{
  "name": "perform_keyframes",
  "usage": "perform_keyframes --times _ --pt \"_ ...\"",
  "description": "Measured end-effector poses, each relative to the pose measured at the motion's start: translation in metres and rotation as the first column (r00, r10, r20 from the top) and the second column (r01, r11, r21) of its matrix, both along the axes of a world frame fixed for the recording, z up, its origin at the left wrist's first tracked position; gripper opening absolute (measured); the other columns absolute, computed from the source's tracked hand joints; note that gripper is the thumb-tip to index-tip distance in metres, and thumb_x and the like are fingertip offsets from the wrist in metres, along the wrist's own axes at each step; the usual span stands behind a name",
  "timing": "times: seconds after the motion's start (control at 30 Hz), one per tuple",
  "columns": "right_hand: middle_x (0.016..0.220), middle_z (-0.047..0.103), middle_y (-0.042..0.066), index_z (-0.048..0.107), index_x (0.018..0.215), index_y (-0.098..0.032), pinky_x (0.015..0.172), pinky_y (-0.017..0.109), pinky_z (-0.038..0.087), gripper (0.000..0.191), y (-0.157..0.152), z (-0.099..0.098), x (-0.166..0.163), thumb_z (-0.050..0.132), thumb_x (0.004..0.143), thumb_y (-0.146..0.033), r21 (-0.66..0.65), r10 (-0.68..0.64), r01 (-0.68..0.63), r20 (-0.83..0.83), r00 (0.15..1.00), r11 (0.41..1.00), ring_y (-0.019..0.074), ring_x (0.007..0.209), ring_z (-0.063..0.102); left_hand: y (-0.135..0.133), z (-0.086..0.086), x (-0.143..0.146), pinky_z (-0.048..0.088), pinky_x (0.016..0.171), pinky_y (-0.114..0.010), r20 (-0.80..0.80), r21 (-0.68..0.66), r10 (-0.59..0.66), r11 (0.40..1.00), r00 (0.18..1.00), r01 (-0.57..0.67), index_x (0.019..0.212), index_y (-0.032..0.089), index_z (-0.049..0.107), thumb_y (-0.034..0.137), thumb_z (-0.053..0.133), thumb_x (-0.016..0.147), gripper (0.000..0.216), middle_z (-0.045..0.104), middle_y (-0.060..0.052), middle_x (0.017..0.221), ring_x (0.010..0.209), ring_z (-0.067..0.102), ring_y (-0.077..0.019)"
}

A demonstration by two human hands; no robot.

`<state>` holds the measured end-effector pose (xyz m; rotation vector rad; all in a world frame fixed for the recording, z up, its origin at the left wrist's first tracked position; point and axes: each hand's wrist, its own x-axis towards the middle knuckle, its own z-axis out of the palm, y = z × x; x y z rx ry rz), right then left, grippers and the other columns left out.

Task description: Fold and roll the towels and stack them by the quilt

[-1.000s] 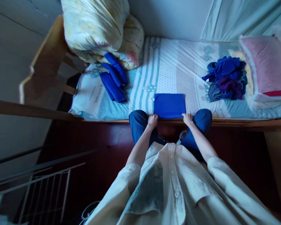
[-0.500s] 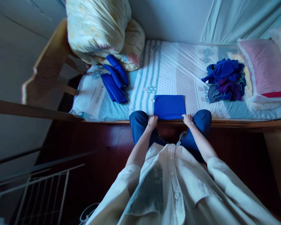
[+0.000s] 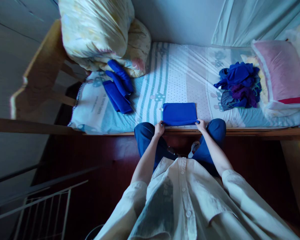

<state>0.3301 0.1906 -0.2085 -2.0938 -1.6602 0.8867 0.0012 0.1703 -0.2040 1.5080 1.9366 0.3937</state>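
A folded blue cloth point(image 3: 179, 113) lies flat on the bed point(image 3: 180, 73) near its front edge. My left hand point(image 3: 159, 128) pinches its near left corner, and my right hand point(image 3: 201, 125) pinches its near right corner. The near edge is lifted slightly off the sheet between them. My knees in blue trousers press against the wooden bed rail point(image 3: 252, 133) on either side.
A stack of folded blue cloths point(image 3: 118, 87) rests at the left by a rolled floral duvet point(image 3: 100, 33). A heap of unfolded blue and purple clothes point(image 3: 238, 85) sits right, beside a pink pillow point(image 3: 280, 71). A wire rack point(image 3: 40, 210) stands lower left on the dark floor.
Both hands have gripped the near corners of the blue cloth and raised its near edge a little. The view has shifted slightly leftwards.
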Motion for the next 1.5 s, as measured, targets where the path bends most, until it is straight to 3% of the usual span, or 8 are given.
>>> perform_keyframes --times 0.2,0.37,0.9,1.27,1.5 --pt "0.097 0.080 0.010 0.075 0.093 -0.015 0.088 0.032 0.056 0.017 0.004 -0.009 0.005 0.063 0.085 -0.024 -0.008 -0.132 0.131 -0.040 0.990 0.991 0.0233 0.091 0.074 0.008 -0.003 0.001 0.053 0.090 -0.033 0.004 -0.002 0.113 0.994 0.994 -0.113 0.116 0.016 0.065 0.023 0.050 0.095 0.026 0.077 -0.011 0.102 0.099 0.071 -0.0241" --pt "0.091 0.080 0.007 0.073 0.082 -0.017 0.086 0.030 0.054 0.012 0.003 -0.011 0.006 0.065 0.086 -0.024 -0.034 -0.163 0.162 -0.021 0.986 0.986 0.0231 0.090 0.074 0.011 -0.010 0.000 0.052 0.091 -0.036 -0.061 0.004 0.121 0.993 0.991 -0.121 0.111 0.017 0.066 0.021 0.048 0.094 0.025 0.077 -0.013 0.100 0.101 0.071 -0.0262" --pt "0.091 0.080 0.006 0.075 0.086 -0.018 0.089 0.031 0.055 0.012 0.001 -0.015 0.004 0.066 0.086 -0.026 -0.030 -0.150 0.150 -0.019 0.988 0.988 0.0218 0.089 0.073 0.009 -0.009 -0.002 0.051 0.094 -0.039 -0.127 -0.059 0.073 0.995 0.989 -0.081 0.099 0.014 0.066 0.020 0.049 0.092 0.019 0.074 -0.019 0.106 0.106 0.070 -0.0310" --pt "0.095 0.080 0.007 0.074 0.085 -0.017 0.087 0.029 0.054 0.011 0.001 -0.016 0.003 0.066 0.087 -0.024 -0.045 -0.148 0.147 -0.014 0.989 0.988 0.0219 0.091 0.073 0.008 -0.012 -0.003 0.052 0.093 -0.040 -0.109 -0.031 0.095 0.995 0.989 -0.099 0.098 0.017 0.065 0.023 0.050 0.091 0.017 0.075 -0.016 0.099 0.104 0.070 -0.0305" --pt "0.105 0.079 0.012 0.075 0.100 -0.014 0.096 0.035 0.054 0.018 -0.001 -0.018 0.002 0.061 0.090 -0.022 0.016 -0.141 0.141 -0.012 0.990 0.990 0.0244 0.100 0.073 0.007 -0.015 -0.002 0.054 0.093 -0.038 -0.068 0.022 0.123 0.992 0.990 -0.121 0.112 0.016 0.063 0.022 0.051 0.092 0.024 0.074 -0.014 0.103 0.097 0.070 -0.0250"
